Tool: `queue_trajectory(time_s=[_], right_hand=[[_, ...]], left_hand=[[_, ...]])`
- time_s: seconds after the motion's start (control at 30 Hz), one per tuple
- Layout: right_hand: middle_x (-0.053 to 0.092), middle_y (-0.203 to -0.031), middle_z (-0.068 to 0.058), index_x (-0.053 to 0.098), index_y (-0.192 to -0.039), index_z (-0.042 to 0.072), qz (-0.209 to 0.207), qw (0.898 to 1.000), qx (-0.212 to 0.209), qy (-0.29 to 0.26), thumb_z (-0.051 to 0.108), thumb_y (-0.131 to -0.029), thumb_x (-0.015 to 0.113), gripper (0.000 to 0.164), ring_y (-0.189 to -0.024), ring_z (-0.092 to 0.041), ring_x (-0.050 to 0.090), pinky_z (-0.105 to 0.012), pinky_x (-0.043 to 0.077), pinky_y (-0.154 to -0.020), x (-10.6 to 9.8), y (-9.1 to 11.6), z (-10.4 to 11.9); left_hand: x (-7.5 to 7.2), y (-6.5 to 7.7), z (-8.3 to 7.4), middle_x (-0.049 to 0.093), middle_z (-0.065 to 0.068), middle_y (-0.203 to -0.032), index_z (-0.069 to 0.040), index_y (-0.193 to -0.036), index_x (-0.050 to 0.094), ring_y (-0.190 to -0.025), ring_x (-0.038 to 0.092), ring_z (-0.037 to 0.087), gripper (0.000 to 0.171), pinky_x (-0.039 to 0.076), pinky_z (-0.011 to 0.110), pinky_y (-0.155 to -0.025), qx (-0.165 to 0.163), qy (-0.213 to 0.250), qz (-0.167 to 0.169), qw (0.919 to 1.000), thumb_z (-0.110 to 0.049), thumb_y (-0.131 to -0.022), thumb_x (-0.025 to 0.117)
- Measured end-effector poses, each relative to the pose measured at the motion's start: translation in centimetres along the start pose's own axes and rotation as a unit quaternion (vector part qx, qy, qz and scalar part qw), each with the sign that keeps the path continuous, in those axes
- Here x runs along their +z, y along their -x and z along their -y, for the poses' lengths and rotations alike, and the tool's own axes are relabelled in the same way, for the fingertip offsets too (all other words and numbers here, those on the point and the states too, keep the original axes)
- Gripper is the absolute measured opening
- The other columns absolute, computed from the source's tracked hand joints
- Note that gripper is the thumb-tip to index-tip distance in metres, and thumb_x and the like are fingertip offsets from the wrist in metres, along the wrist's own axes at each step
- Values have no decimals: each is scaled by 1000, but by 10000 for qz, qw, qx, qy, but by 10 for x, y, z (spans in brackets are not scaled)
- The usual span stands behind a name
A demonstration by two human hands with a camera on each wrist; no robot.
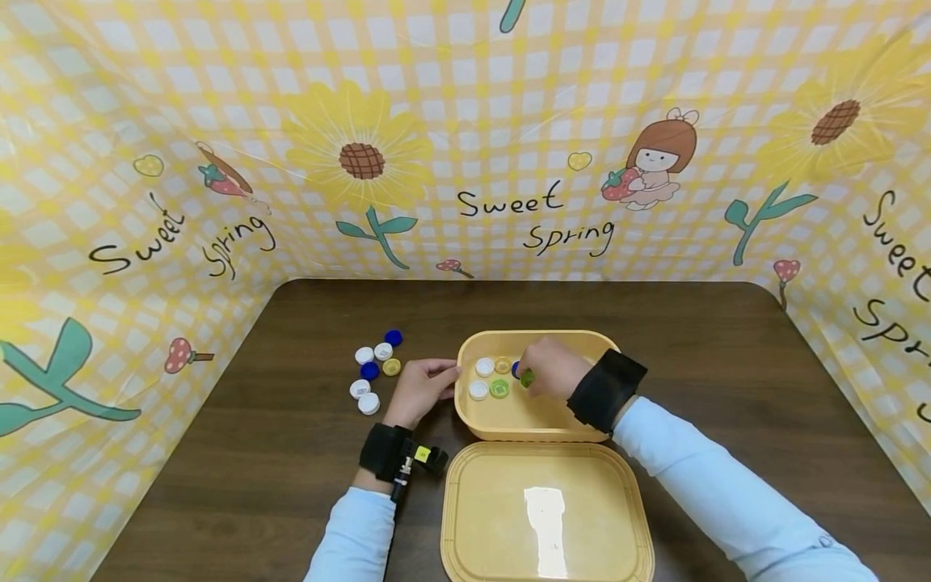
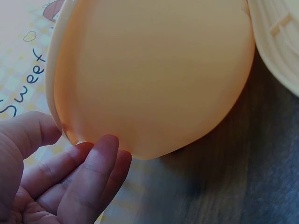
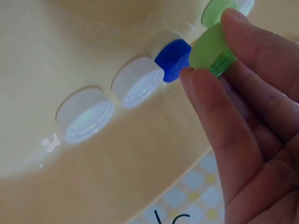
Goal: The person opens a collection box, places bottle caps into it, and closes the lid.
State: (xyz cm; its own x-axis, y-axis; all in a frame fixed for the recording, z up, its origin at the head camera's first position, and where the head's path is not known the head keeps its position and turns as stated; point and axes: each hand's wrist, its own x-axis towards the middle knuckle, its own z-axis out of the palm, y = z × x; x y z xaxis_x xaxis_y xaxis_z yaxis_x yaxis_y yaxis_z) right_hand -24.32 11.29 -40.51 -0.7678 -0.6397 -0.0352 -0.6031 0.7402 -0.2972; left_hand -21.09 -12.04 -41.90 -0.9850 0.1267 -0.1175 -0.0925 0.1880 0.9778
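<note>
Inside a shallow yellow plastic box [image 1: 476, 420], my right hand [image 1: 551, 368] pinches a green bottle cap [image 3: 205, 46] between thumb and fingertips, just above the box's floor. Beside it lies a blue cap [image 3: 173, 60], and white caps [image 3: 138, 81] continue the row. Also in the box are a yellow cap [image 1: 503, 365] and another green cap [image 1: 499, 389]. My left hand [image 1: 422, 388] holds the box's left end, with the thumb at the rim and the fingers against the outer wall. The right hand hides part of the box's inside in the head view.
Left of the box, several loose caps lie on the dark wooden table [image 1: 305, 453]: white caps [image 1: 368, 403], blue caps [image 1: 393, 338] and a yellow cap [image 1: 391, 367]. A matching yellow lid [image 1: 494, 517] lies in front of the box. Patterned cloth [image 1: 509, 242] walls the table in.
</note>
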Motion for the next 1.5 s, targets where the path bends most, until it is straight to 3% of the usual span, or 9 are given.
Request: queue_trajectory(time_s=[0.23,0.4,0.67,0.83,1.13,1.5], right_hand=[[71,-94,-8,78,-87,3,40,9997,-220,97,-2,-67,81,21,-78,-18,59,-30,50,-68,9,-2,0],[70,-94,-8,78,-85,3,81,9998,-152,59,-1,-67,81,19,-76,-17,56,-30,48,-67,12,-4,0],[70,-90,-7,78,-86,3,44,10000,-14,67,1,-65,84,22,-76,-18,57,-30,49,-69,15,-8,1],[70,-95,-10,77,-92,1,18,9999,86,60,2,-67,85,26,-82,-23,62,-32,52,-72,16,-10,2],[70,-88,-7,76,-89,4,52,9992,161,368,6,-69,86,22,-80,-23,62,-33,52,-71,20,-13,7],[71,-87,-10,76,-89,2,-28,9995,33,326,4,-66,87,26,-79,-24,64,-34,54,-69,21,-11,10]], left_hand=[[-1,-15,22,63,31,-113,14,-117,63,-99,65,39,29,58,36,-77,94,33,-28,9999,-4,-94,63],[0,-20,30,66,26,-111,9,-114,67,-95,67,33,27,58,34,-75,91,38,-159,9998,-8,-92,66],[0,-21,30,68,21,-107,8,-113,69,-91,69,27,26,58,30,-72,84,1,-222,9997,-8,-92,67],[0,-20,26,68,22,-108,8,-113,68,-91,69,27,26,58,31,-73,67,-33,-252,9997,-8,-92,66],[-1,-20,27,67,21,-109,6,-113,69,-92,69,28,25,58,31,-73,4,-82,-277,9996,-8,-93,66],[0,-19,30,68,20,-109,6,-113,69,-92,69,28,24,58,31,-73,-1,-35,-294,9996,-8,-92,66]])
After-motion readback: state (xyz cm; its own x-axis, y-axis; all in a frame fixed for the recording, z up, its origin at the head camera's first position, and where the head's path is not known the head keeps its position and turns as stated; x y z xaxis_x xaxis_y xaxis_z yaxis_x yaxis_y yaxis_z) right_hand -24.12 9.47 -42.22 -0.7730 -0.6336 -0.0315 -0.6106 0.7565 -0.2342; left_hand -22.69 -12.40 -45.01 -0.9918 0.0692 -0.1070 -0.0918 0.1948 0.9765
